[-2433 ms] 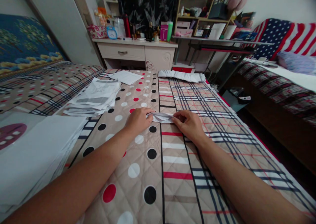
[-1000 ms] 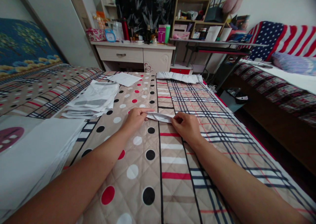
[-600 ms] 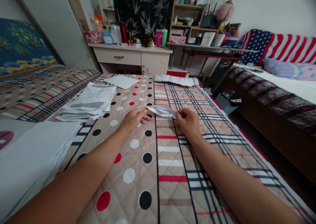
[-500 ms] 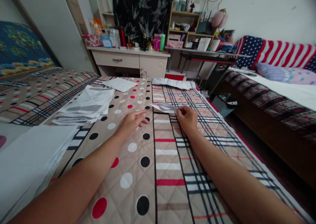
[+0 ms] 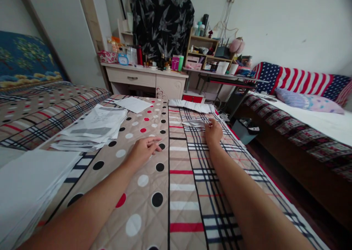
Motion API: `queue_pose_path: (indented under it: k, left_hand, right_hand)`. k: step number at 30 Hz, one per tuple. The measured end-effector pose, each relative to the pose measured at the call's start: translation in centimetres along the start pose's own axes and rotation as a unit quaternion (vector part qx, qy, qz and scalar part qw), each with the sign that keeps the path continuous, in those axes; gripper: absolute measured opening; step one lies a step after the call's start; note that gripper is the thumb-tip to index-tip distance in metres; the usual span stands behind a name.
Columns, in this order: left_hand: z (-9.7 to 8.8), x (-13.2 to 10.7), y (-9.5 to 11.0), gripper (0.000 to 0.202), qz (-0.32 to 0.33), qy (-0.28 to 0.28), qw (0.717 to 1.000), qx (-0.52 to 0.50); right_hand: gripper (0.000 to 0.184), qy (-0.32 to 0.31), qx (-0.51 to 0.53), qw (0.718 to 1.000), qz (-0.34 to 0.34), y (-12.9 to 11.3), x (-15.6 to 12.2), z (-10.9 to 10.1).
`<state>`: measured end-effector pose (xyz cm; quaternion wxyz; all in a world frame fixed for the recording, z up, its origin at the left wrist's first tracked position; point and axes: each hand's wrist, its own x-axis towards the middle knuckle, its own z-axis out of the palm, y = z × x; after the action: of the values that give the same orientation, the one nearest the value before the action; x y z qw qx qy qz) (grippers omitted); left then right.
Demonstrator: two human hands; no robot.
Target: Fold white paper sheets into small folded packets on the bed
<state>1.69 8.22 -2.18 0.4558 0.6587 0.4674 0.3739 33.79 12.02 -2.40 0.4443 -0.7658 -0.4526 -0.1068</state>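
Note:
My right hand [image 5: 213, 132] reaches forward over the plaid side of the quilted bed cover [image 5: 178, 191] and pinches a small folded white paper [image 5: 194, 123] by its near end. The paper is held low above the cover, a short way in front of a row of folded white papers [image 5: 191, 105] at the far edge of the bed. My left hand [image 5: 145, 149] rests flat on the dotted side of the cover, fingers loosely spread, holding nothing.
A loose pile of printed sheets [image 5: 92, 127] and a single sheet [image 5: 133, 104] lie to the left. A white stack [image 5: 24, 180] fills the near left. Beyond the bed stand a dresser [image 5: 145, 80], a cluttered shelf and desk, and a second bed [image 5: 302, 121] across a narrow aisle.
Both hands held the folded paper together earlier. My left hand let go and settled on the cover, while my right hand carried the paper forward toward the far row. The view tilted upward.

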Motion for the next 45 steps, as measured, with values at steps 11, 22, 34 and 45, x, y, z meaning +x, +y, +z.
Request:
queue_pose_path:
  k: [11,22,34,45]
  left_hand:
    - [0.3,0.5,-0.7,0.034,0.017,0.013,1.000,0.013]
    - [0.7,0.2,-0.5,0.031,0.045,-0.002,0.998,0.047]
    - [-13.4,-6.9,1.3,0.028,0.000,0.020,0.976,0.215]
    - [-23.5,-11.7,-2.5,0.068,-0.115,0.188,0.880,0.421]
  right_hand:
    - [0.045,-0.017,0.019,0.994,0.106,-0.5,-3.4,-1.6]
    - [0.050,-0.289,-0.115,0.921,-0.234,-8.2,-13.9,-4.4]
    - [0.048,-0.268,-0.164,0.906,-0.285,-7.6,-13.1,-3.9]
    - [0.048,-0.258,-0.165,0.906,-0.291,-7.3,-12.8,-3.5]
